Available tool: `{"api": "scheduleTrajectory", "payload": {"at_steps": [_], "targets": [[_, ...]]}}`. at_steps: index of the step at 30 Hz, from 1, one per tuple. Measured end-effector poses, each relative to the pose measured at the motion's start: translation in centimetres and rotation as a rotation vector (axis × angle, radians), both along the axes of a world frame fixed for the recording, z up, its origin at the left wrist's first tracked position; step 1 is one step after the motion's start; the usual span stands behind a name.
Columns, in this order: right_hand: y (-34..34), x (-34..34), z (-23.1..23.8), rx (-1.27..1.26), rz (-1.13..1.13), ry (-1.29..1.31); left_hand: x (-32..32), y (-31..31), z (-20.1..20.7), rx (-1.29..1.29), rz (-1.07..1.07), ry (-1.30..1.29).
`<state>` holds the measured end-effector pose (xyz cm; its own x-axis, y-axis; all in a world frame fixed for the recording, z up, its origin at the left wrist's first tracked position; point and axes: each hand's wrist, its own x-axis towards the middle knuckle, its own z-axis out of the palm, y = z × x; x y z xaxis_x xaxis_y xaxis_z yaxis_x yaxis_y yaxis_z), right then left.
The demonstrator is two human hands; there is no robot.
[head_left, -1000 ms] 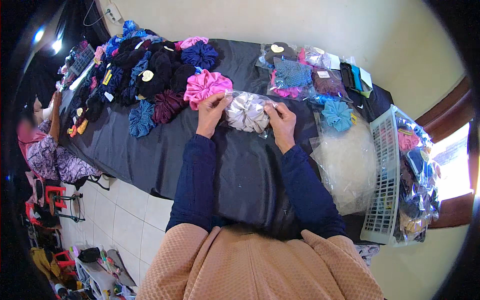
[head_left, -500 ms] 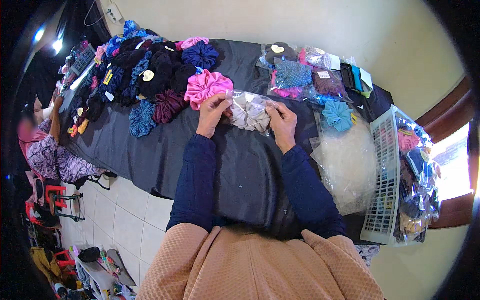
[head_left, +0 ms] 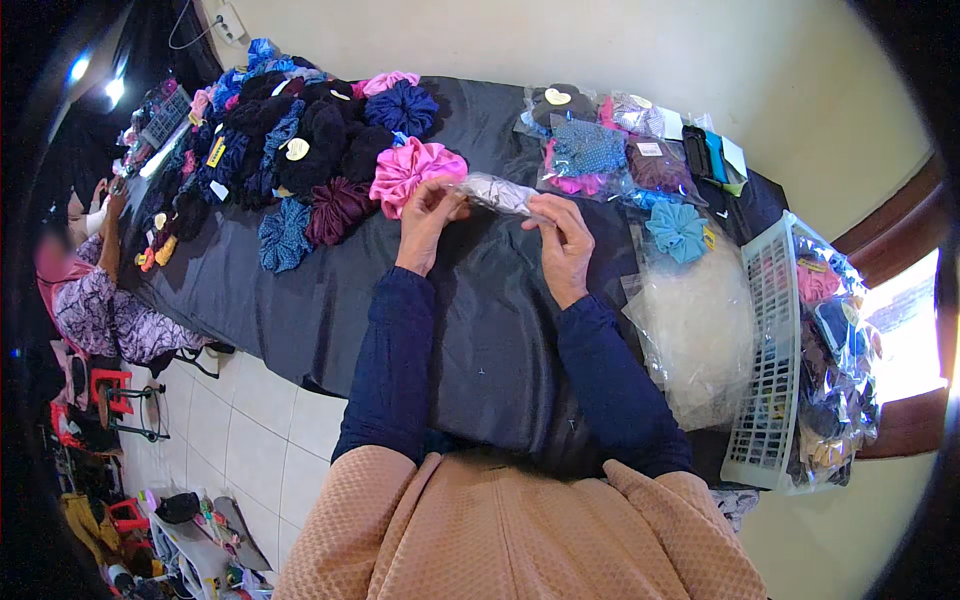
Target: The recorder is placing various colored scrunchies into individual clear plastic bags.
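Note:
Between my hands a pale grey scrunchie in a clear plastic bag (head_left: 497,193) is held up, tilted so that it shows mostly edge-on. My left hand (head_left: 430,222) pinches its left end, right by a pink satin scrunchie (head_left: 412,172) on the table. The fingers of my right hand (head_left: 564,240) are closed on the bag's right end. A maroon scrunchie (head_left: 338,208) and a dotted blue scrunchie (head_left: 285,236) lie left of my left hand. Off to the right, a light blue scrunchie (head_left: 677,231) rests above a stack of clear plastic bags (head_left: 695,335).
A heap of dark scrunchies (head_left: 310,135) covers the table's far left. Bagged scrunchies (head_left: 595,150) lie at the far right. A white plastic basket (head_left: 765,370) holding bagged items stands at the right edge. At the far left sits another person (head_left: 95,290).
The bagged scrunchie has turned from facing up flat to nearly edge-on. My right hand's fingers have shifted along its right end, while both hands stay in about the same place.

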<state>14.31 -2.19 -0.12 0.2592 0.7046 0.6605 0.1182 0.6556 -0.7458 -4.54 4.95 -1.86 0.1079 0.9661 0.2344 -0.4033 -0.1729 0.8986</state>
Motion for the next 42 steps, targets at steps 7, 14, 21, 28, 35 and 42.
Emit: {"api": "scheduleTrajectory", "payload": {"at_steps": [7, 14, 21, 28, 35, 42], "targets": [[0.0, 0.1, 0.1, 0.071, -0.129, -0.197, -1.2, 0.5, -0.3, -0.312, -0.204, -0.038], [-0.4, 0.0, 0.5, 0.05, -0.097, -0.275, -1.6, 0.5, 0.2, -0.392, -0.295, -0.23], [0.1, 0.7, 0.1, 0.118, -0.105, -0.42, -0.5, -0.3, 0.5, -0.289, -0.195, -0.028], [0.3, 0.3, -0.6, -0.213, -0.043, 0.06, -0.3, -0.4, 0.9, -0.279, -0.182, -0.244], [1.2, 0.7, -1.5, -0.332, 0.185, 0.283, 1.1, -1.0, 0.7, -0.205, -0.329, -0.196], [1.3, 0.8, -1.7, -0.364, 0.159, 0.374, 1.3, -0.5, 0.3, -0.184, -0.307, -0.073]]}}
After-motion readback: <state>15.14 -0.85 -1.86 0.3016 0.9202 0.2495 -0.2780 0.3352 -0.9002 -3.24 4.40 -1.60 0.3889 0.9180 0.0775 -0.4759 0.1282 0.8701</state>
